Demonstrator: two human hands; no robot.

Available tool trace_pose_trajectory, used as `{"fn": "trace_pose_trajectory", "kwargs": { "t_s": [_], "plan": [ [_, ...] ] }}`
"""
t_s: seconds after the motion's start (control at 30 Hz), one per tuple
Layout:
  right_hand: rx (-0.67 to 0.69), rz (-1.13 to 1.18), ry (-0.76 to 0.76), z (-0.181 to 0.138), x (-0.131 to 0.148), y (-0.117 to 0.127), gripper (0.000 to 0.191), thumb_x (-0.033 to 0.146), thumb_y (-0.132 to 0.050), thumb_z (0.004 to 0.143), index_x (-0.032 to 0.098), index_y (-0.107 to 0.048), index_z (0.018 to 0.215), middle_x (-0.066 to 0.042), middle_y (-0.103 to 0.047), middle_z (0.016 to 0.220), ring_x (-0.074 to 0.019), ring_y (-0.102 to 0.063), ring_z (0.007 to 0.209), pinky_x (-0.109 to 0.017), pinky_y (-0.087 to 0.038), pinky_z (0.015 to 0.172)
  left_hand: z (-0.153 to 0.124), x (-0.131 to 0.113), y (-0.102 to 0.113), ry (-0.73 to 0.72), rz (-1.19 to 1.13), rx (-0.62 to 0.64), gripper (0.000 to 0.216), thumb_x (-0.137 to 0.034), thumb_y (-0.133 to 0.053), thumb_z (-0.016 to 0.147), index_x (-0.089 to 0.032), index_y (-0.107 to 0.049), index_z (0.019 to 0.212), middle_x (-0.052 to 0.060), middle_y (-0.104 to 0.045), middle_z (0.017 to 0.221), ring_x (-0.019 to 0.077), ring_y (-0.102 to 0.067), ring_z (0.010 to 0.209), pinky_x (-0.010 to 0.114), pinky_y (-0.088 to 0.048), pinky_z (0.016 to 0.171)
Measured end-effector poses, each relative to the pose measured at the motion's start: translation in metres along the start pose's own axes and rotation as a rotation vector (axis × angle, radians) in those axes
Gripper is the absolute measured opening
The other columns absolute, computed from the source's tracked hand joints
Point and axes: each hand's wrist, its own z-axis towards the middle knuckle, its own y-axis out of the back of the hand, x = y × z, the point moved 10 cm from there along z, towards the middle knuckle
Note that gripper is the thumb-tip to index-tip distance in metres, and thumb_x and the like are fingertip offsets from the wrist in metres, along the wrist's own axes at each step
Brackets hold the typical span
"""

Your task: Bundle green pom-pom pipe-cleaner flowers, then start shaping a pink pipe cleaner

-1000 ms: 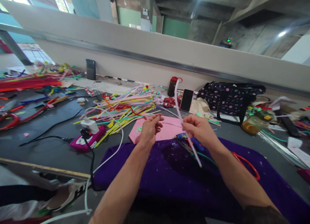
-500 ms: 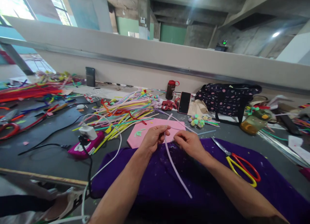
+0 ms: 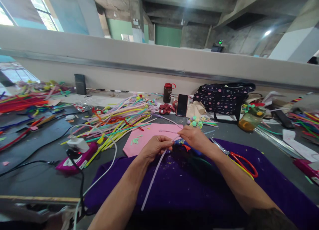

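Both of my hands pinch one pale lilac pipe cleaner [image 3: 152, 178] over a purple cloth [image 3: 189, 187]. My left hand [image 3: 156, 147] grips it near the middle, fingers closed, and the long free end hangs down to the lower left. My right hand [image 3: 194, 137] holds the upper end, fingers closed, just above a pink foam sheet [image 3: 147, 137]. Red-and-yellow scissors [image 3: 239, 158] lie on the cloth to the right of my right wrist.
A heap of coloured pipe cleaners [image 3: 119, 118] lies left of the foam sheet. A magenta power strip [image 3: 74, 157] with a white plug and cables sits at the left. A bottle [image 3: 167, 92], a phone [image 3: 182, 105], a dotted bag [image 3: 224, 97] and pompoms [image 3: 196, 122] stand behind.
The pipe cleaner came down from standing upright in my right hand; now both hands grip it and its long end has swung to the lower left. The view shifted right.
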Motion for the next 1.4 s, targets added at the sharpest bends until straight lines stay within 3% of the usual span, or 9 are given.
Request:
{"fn": "trace_pose_trajectory", "kwargs": {
  "t_s": [0.2, 0.3, 0.47, 0.57, 0.77, 0.93, 1.17, 1.3, 1.4],
  "plan": [
    [0.131, 0.518, -0.143, 0.0, -0.012, -0.015, 0.025, 0.031, -0.05, 0.082, 0.014, -0.068, 0.075, -0.001, -0.059, 0.066, -0.0109, -0.052, 0.063, -0.021, -0.037, 0.059, -0.004, -0.02, 0.011, -0.121, 0.024, -0.14, 0.021, -0.033, -0.064, 0.065, -0.013, -0.063, 0.068, 0.0, -0.057, 0.054, 0.0029, -0.031, 0.036, 0.02, -0.018, 0.038],
    [0.177, 0.764, -0.215, -0.002, -0.012, -0.022, 0.025, 0.035, -0.056, 0.076, 0.013, -0.067, 0.071, 0.0, -0.055, 0.065, -0.0096, -0.049, 0.061, -0.02, -0.036, 0.056, -0.006, -0.025, 0.009, -0.134, 0.009, -0.14, 0.018, -0.03, -0.065, 0.065, -0.013, -0.065, 0.068, 0.0, -0.059, 0.057, 0.0039, -0.037, 0.04, 0.02, -0.023, 0.041],
    [0.149, 1.133, -0.433, -0.007, -0.024, -0.04, 0.029, 0.038, -0.059, 0.072, 0.012, -0.066, 0.084, 0.006, -0.04, 0.052, -0.0039, -0.028, 0.041, -0.019, -0.021, 0.038, 0.0, -0.016, 0.008, -0.104, -0.173, -0.088, 0.021, -0.027, -0.068, 0.063, -0.015, -0.065, 0.079, 0.001, -0.061, 0.065, 0.0072, -0.05, 0.053, 0.018, -0.028, 0.046],
    [0.081, 1.225, -0.42, -0.005, -0.021, -0.044, 0.031, 0.035, -0.055, 0.076, 0.014, -0.063, 0.099, 0.005, -0.04, 0.058, -0.0032, -0.027, 0.04, -0.018, -0.019, 0.037, 0.005, -0.006, 0.013, -0.058, -0.232, -0.132, 0.022, -0.029, -0.069, 0.063, -0.016, -0.062, 0.079, 0.0, -0.059, 0.062, 0.0058, -0.046, 0.048, 0.017, -0.023, 0.042],
    [-0.092, 0.775, -0.121, 0.003, 0.002, -0.016, 0.026, 0.022, -0.049, 0.082, 0.022, -0.062, 0.104, 0.001, -0.047, 0.074, -0.0094, -0.047, 0.068, -0.021, -0.038, 0.062, 0.003, -0.006, 0.015, -0.063, -0.264, -0.215, 0.02, -0.028, -0.071, 0.059, -0.013, -0.061, 0.069, -0.001, -0.058, 0.059, 0.0077, -0.05, 0.052, 0.018, -0.031, 0.046],
    [-0.102, 0.518, -0.101, 0.003, 0.004, -0.008, 0.025, 0.018, -0.045, 0.084, 0.02, -0.06, 0.104, 0.0, -0.053, 0.074, -0.0109, -0.05, 0.069, -0.02, -0.039, 0.063, 0.004, 0.001, 0.011, -0.029, -0.265, -0.176, 0.026, -0.03, -0.069, 0.061, -0.013, -0.063, 0.079, 0.001, -0.06, 0.064, 0.0077, -0.051, 0.052, 0.017, -0.034, 0.045],
    [-0.045, 0.094, 0.008, 0.001, 0.021, -0.015, 0.017, 0.011, -0.041, 0.084, 0.017, -0.056, 0.087, -0.003, -0.056, 0.076, -0.0121, -0.05, 0.068, -0.021, -0.036, 0.061, 0.004, -0.001, 0.009, -0.053, -0.062, -0.205, 0.02, -0.028, -0.067, 0.059, -0.012, -0.062, 0.068, -0.001, -0.055, 0.055, 0.0036, -0.039, 0.039, 0.016, -0.024, 0.036],
    [-0.069, 0.012, 0.022, -0.001, 0.023, -0.022, 0.016, 0.013, -0.041, 0.085, 0.016, -0.054, 0.094, -0.004, -0.057, 0.078, -0.0127, -0.05, 0.069, -0.021, -0.036, 0.061, -0.001, -0.011, 0.006, -0.12, 0.029, -0.224, 0.02, -0.032, -0.064, 0.063, -0.013, -0.063, 0.067, -0.007, -0.042, 0.041, 0.0032, -0.028, 0.036, 0.018, -0.018, 0.037],
    [-0.066, 0.003, 0.009, -0.001, 0.022, -0.027, 0.016, 0.016, -0.04, 0.086, 0.015, -0.053, 0.096, -0.005, -0.058, 0.079, -0.0135, -0.052, 0.072, -0.022, -0.037, 0.063, -0.003, -0.017, 0.009, -0.185, 0.112, -0.286, 0.019, -0.031, -0.061, 0.064, -0.013, -0.063, 0.062, -0.007, -0.041, 0.04, 0.0043, -0.029, 0.037, 0.019, -0.019, 0.039]
  ]
}}
